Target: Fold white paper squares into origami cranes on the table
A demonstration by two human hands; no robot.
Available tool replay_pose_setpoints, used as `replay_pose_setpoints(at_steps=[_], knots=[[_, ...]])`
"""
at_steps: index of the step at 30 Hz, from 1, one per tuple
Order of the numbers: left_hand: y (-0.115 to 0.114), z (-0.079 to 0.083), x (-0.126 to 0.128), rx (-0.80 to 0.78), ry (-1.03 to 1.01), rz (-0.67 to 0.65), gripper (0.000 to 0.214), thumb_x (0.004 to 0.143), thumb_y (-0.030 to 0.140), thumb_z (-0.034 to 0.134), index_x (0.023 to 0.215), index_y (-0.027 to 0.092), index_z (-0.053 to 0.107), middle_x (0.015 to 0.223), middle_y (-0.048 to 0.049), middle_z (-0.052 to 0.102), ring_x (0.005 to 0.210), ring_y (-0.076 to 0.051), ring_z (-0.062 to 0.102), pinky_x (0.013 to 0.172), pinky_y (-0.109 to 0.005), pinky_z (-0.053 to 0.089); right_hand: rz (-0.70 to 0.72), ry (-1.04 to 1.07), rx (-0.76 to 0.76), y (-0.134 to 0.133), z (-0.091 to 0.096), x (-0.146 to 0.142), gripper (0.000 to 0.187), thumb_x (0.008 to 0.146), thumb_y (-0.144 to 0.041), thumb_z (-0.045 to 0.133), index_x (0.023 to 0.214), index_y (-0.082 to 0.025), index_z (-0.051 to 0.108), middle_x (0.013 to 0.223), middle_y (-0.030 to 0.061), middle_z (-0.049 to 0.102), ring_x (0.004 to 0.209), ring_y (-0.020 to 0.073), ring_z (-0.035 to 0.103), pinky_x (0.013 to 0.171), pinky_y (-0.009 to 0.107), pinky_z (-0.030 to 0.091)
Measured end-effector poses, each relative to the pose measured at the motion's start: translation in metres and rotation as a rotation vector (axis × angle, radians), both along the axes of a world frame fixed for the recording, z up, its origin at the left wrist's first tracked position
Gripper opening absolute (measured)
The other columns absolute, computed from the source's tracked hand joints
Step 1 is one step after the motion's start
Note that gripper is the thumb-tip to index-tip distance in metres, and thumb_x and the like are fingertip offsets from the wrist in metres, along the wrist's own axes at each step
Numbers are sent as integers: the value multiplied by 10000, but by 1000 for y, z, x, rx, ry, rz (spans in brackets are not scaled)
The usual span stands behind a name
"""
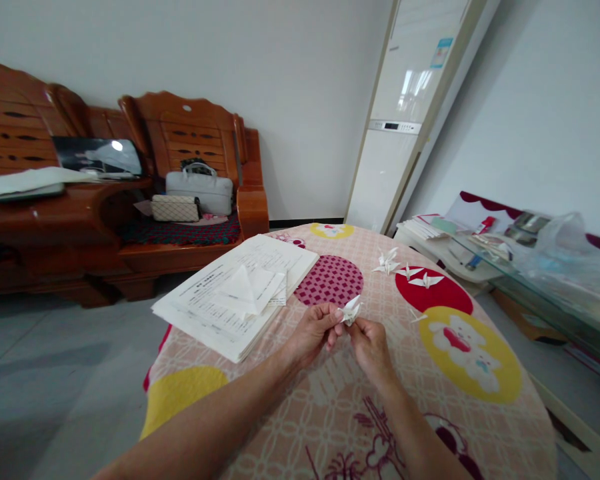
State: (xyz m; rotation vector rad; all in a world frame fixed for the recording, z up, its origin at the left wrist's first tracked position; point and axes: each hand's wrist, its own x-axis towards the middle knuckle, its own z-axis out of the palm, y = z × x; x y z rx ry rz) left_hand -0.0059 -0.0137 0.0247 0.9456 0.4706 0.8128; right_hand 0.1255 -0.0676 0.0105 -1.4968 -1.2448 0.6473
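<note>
White folded paper (pixel 351 310), pinched between the fingertips of both hands just above the bench (pixel 330 413). The left hand (pixel 313 331) grips its left side, and the right hand (pixel 371 341) grips its lower right. The piece lies just right of the paper stack (pixel 235 297). Folded cranes (pixel 427 281) rest farther right of the stack.

Paper stack (pixel 230 300), wooden sofa (pixel 195 127), grey handbag (pixel 206 190), white air conditioner (pixel 405 113).
</note>
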Motion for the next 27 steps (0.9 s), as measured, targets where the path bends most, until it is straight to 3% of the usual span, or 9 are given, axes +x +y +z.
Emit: replay_pose_setpoints(at_steps=[3, 5, 7, 9, 15, 21, 27], knots=[[3, -2, -1, 31, 51, 14, 345, 732, 419, 729, 685, 128, 552, 589, 17, 607, 368, -35, 453, 340, -150, 329, 8, 32, -72, -2, 2, 3, 352, 827, -412, 511, 594, -159, 587, 427, -55, 411, 380, 81, 339, 382, 206, 248], [6, -4, -3, 53, 95, 16, 356, 728, 436, 728, 707, 127, 553, 611, 7, 619, 393, -48, 491, 365, -155, 367, 3, 79, -112, -3, 4, 8, 287, 801, -402, 555, 793, -142, 675, 431, -62, 457, 350, 87, 360, 361, 204, 270], [9, -7, -5, 64, 114, 24, 366, 733, 453, 719, 728, 132, 543, 626, 1, 629, 413, -59, 517, 390, -162, 400, -44, 119, -107, -3, 5, 14, 413, 774, -378, 591, 1097, -127, 653, 465, -67, 514, 337, 92, 377, 346, 202, 287], [12, -8, -7, 73, 113, 35, 375, 741, 468, 708, 739, 139, 527, 640, -2, 637, 434, -70, 542, 412, -169, 425, -118, 132, -48, -4, 7, 18, 523, 772, -373, 596, 1230, -120, 589, 500, -59, 552, 342, 97, 402, 342, 202, 308], [14, -8, -8, 80, 126, 15, 393, 742, 494, 699, 765, 143, 524, 661, -5, 643, 463, -82, 569, 443, -184, 454, -208, 41, 93, -5, 12, 17, 381, 791, -465, 591, 908, -115, 686, 544, 1, 595, 389, 118, 482, 384, 229, 385], [12, -11, -6, 109, 165, -43, 409, 746, 513, 689, 766, 137, 530, 650, -6, 634, 454, -90, 573, 435, -194, 472, -194, -102, 143, -6, 9, 15, 288, 811, -405, 595, 907, -149, 686, 613, 31, 646, 502, 153, 565, 458, 236, 431], [10, -11, -4, 120, 164, -61, 414, 740, 521, 691, 764, 138, 534, 653, -3, 629, 460, -91, 575, 439, -194, 479, -164, -120, 145, -6, 5, 17, 235, 803, -372, 590, 858, -162, 678, 602, 15, 627, 484, 136, 532, 449, 229, 417]])
